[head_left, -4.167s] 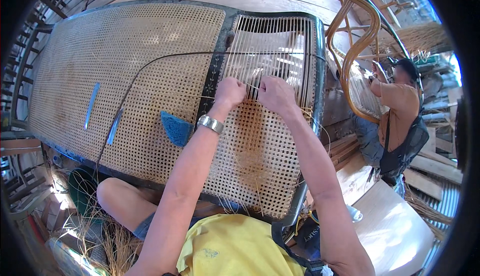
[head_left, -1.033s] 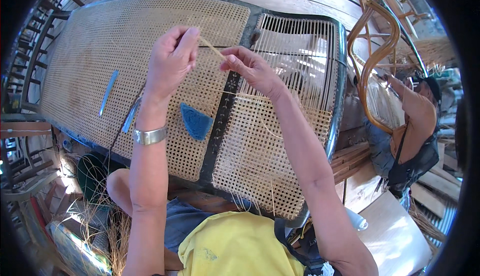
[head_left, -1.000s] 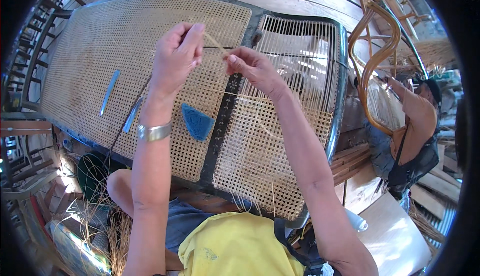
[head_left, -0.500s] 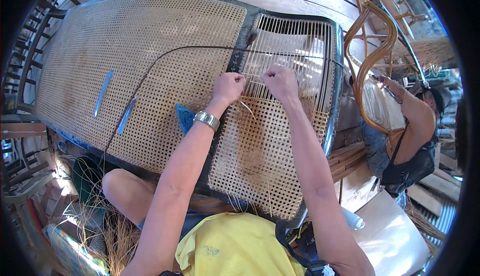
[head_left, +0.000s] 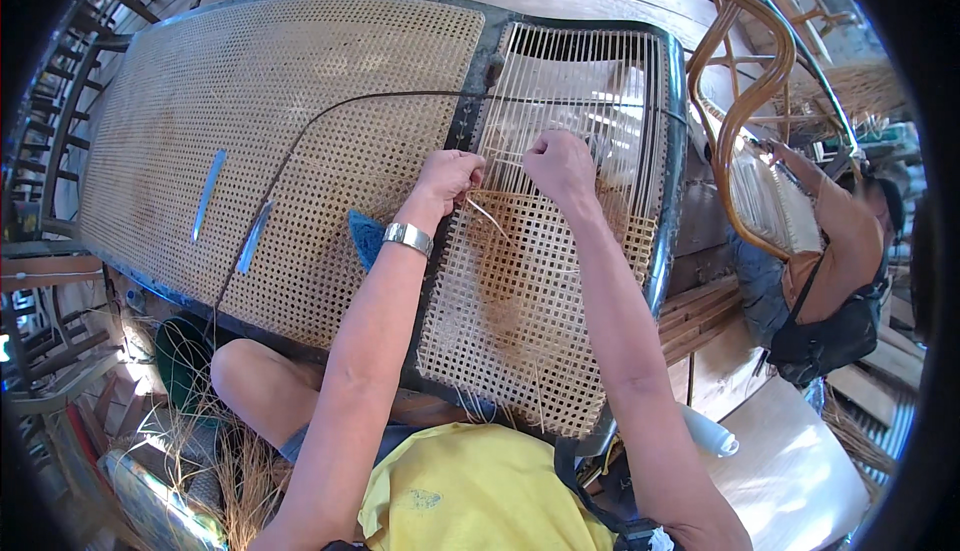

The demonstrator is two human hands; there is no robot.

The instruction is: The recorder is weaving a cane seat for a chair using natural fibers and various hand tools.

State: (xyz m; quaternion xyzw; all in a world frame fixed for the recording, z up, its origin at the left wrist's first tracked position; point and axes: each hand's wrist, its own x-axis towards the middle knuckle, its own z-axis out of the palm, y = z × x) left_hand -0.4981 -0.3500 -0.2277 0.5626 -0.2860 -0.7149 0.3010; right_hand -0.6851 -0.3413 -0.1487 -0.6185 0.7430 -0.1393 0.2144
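A dark-framed panel lies before me, its right section [head_left: 535, 336] woven with cane in the near half and strung with bare parallel cane strands [head_left: 570, 76] in the far half. At the inner edge of that section, my left hand [head_left: 448, 181] is closed in a pinch on a thin cane strip [head_left: 488, 216], whose pale loose end curves over the weave below. My right hand [head_left: 562, 164] is closed like a fist above the strands, right of the left one. What its fingers hold, if anything, is hidden. A blue cloth-like piece [head_left: 366, 238] lies beside my left wrist.
Finished cane mesh [head_left: 290, 121] fills the larger left section, crossed by a long thin dark rod [head_left: 325, 111]. Two blue strips [head_left: 208, 194] lie on it. At right, a co-worker [head_left: 845, 241] sits by a curved wooden frame [head_left: 745, 121]. Loose cane fibres [head_left: 240, 461] lie at lower left.
My left hand has drawn slightly left and nearer me, and its fingers have turned. The right hand stays closed in nearly the same place. The whole view has shifted a little.
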